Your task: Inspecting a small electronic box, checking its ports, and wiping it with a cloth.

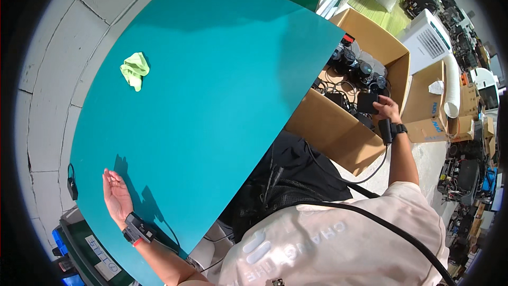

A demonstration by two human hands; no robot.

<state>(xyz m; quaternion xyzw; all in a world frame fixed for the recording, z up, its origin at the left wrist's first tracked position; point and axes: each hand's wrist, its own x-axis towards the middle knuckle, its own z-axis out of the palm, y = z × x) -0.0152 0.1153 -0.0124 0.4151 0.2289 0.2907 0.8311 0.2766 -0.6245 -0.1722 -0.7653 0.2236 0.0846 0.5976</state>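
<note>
My right hand (388, 108) reaches into a large cardboard box (338, 131) at the right of the table. Its fingers and thumb are closed on the edge of a flat black square device (367, 103), whose exact kind I cannot make out. Around and beneath it lie black cables and several dark round devices (365, 69). My left hand (117, 197) is above the left side of the teal table (206, 85), fingers stretched out, with nothing in it. A crumpled light green cloth (135, 70) lies farther back on the table.
A white wall (47, 127) borders the table on the left. A dark green crate (98, 257) stands at the lower left. Beyond the box are a white appliance with a hose (427, 38) and another carton (426, 101). A black cable (365, 212) runs across my body.
</note>
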